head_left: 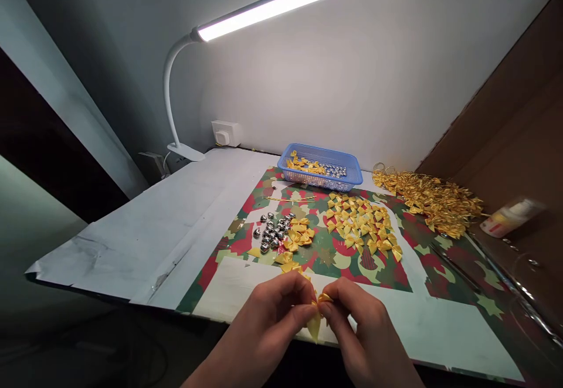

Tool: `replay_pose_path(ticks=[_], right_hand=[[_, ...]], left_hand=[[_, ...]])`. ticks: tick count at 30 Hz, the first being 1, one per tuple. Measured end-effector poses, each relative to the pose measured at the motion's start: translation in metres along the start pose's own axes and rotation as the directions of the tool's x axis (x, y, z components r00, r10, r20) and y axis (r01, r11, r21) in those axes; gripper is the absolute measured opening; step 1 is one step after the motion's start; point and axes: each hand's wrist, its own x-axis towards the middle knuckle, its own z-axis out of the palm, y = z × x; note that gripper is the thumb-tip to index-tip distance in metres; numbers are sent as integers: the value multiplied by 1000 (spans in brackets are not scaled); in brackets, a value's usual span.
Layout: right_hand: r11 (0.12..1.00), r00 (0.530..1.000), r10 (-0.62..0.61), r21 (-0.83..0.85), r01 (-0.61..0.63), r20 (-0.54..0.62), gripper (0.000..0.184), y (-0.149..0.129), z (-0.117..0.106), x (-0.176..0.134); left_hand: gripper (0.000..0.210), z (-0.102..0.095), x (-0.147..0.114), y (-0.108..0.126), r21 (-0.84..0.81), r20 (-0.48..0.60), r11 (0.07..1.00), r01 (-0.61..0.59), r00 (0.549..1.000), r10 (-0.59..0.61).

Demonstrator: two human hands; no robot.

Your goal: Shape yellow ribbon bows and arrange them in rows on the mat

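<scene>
The grip of the left hand [278,310] and that of the right hand [364,321] are pinching a yellow ribbon bow [314,327], which is hanging between the two, partly hidden by fingers. A light, even pinch should be sparing the loops from creases. Both hands are angling inward, thumbs below forefingers; silver jingle bells [274,243] are lying beyond the left grip.
</scene>
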Motion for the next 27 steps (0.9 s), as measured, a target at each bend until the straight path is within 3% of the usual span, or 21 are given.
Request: replay_pose_path(ticks=[5,9,11,18,23,27], right_hand=[[999,1000,25,27,-25,-5,26,-3,-3,1],[943,982,175,272,-189,76,22,-4,-1,1],[913,976,192,348,-215,99,25,-4,0,0],[840,970,204,486,-243,132,26,-7,2,0],[802,964,188,537,-261,188,30,-9,0,1],[828,967,160,507,-240,198,22,-7,-2,0]], left_hand=[[20,3,0,-4,-121,8,992,27,1000,-27],[20,6,-1,-7,-58,-49,998,10,999,-12],[21,6,-1,-7,-59,-51,998,16,999,-19],[26,2,1,-4,-382,135,914,134,987,-88],[27,3,3,-9,-484,171,849,213,974,-147],[24,4,2,-14,-589,219,757,284,957,-188]])
